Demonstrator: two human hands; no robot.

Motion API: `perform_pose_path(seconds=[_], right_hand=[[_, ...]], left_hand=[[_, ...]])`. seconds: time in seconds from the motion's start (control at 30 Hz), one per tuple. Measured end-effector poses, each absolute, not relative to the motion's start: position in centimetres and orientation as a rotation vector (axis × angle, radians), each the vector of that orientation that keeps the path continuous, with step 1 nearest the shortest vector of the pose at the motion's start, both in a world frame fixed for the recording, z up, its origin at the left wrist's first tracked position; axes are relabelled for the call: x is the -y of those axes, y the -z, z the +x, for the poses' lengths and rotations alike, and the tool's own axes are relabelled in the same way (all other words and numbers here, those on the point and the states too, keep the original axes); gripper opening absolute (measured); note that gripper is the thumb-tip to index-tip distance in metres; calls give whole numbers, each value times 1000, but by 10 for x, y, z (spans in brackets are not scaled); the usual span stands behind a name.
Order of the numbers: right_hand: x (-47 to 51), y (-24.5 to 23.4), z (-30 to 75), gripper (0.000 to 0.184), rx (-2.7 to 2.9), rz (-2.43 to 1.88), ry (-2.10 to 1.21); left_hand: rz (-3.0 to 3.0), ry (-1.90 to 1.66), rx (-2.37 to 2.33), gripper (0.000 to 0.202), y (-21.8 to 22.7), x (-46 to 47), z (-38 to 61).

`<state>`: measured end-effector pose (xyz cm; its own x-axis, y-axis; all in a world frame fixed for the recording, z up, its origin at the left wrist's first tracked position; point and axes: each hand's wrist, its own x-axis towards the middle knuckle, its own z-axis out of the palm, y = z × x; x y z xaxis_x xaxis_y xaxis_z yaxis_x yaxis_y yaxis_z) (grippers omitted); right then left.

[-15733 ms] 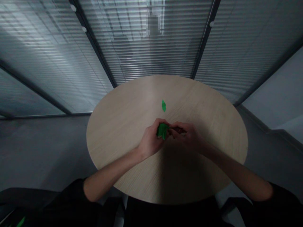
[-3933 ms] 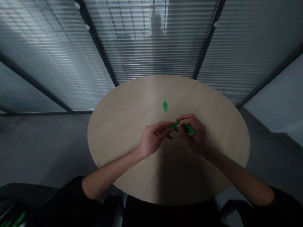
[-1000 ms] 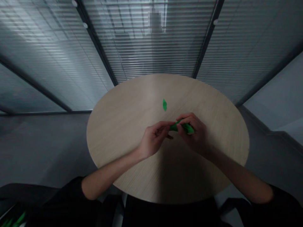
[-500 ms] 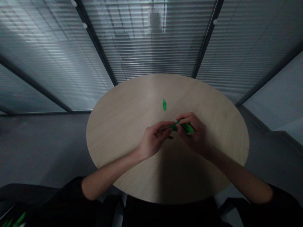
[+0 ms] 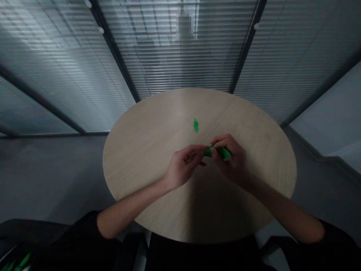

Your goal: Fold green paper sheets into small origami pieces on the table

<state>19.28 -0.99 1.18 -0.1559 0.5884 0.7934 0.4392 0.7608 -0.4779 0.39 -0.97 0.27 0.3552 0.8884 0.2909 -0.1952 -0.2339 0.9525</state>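
Observation:
My left hand [image 5: 182, 167] and my right hand [image 5: 235, 158] meet above the right-centre of the table. Between them is a thin, bright green leaf-like piece [image 5: 225, 153], pinched from both sides. The left fingertips hold its left end. My right thumb and fingers close over its middle, and a broader crinkled part shows under the right palm. Fingers cover much of its outline, so whether it is one piece or more I cannot tell. A smaller green leaf-like piece [image 5: 196, 125] lies flat on the table beyond my hands.
The round wooden table [image 5: 141, 154] fills the middle of the view, with its near edge at my body. Behind it stand glass partitions with blinds [image 5: 183, 71]. At the lower left, more green leaf-like pieces [image 5: 22, 262] show beside a dark chair arm [image 5: 31, 226].
Almost nothing has moved. The fingers shift very slightly around the green piece, while the one on the table stays in place.

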Motion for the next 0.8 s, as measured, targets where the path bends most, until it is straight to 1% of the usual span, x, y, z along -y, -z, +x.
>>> perform_pose_path(seconds=[0.57,0.8], right_hand=[[11,-11,191,12,1777,-768,-185],[11,-11,191,11,1805,-760,-207]], left_hand=[[1385,-1148,-721,29,-5,11,4],[1391,-1200,-759,23,-6,12,4]])
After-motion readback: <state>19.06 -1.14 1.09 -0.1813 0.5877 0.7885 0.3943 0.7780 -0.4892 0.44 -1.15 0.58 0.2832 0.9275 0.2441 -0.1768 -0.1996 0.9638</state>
